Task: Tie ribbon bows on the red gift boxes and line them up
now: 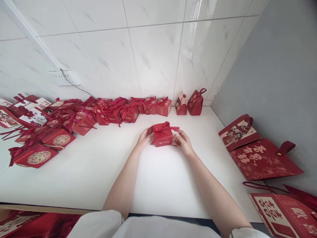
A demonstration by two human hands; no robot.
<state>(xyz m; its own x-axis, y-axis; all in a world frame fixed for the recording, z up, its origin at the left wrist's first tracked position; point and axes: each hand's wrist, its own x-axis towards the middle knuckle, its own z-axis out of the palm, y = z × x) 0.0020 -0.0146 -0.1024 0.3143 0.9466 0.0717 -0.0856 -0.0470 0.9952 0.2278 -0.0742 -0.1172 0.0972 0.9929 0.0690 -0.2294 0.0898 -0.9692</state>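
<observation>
A small red gift box [162, 141] with gold lettering on its front stands on the white table in front of me. Its top carries a red ribbon bow [163, 129], with one tail stretching to the right. My left hand [144, 139] holds the box's left side, the fingers partly hidden behind it. On the opposite side my right hand [183, 142] curls its fingers at the box's right side, close to the ribbon tail. Red ribbon also shows low beside the right fingertips.
Several ribbon-tied red boxes [128, 113] line the wall and crowd the left side. Two pointed boxes [195, 103] stand at the back right. Larger red bags [266, 158] lean along the right edge. An open carton [49, 208] with red packaging sits below the table's front left.
</observation>
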